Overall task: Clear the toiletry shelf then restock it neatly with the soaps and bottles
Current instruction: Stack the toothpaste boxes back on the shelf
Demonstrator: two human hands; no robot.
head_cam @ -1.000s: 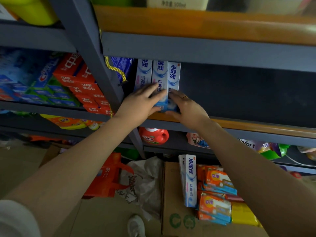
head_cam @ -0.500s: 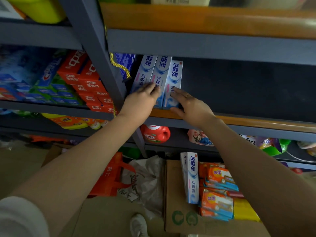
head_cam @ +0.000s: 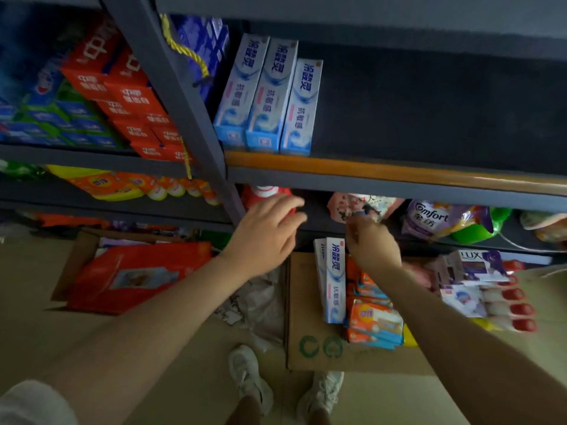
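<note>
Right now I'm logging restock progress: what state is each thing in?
Three toothpaste boxes: upright on the shelf, side by side.
Shelf: mostly bare to their right.
Carton: open, still holds stock.
Left hand: open, holding nothing.
Right hand: fingers curled, grip unclear.

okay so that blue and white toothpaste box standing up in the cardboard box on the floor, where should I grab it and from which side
Grip the toothpaste box near its top end, pinching its two broad faces from above. It stands upright at the left end of the cardboard box, with orange soap packs pressed against its right side, so only the top looks free. The right hand is nearest.
</note>
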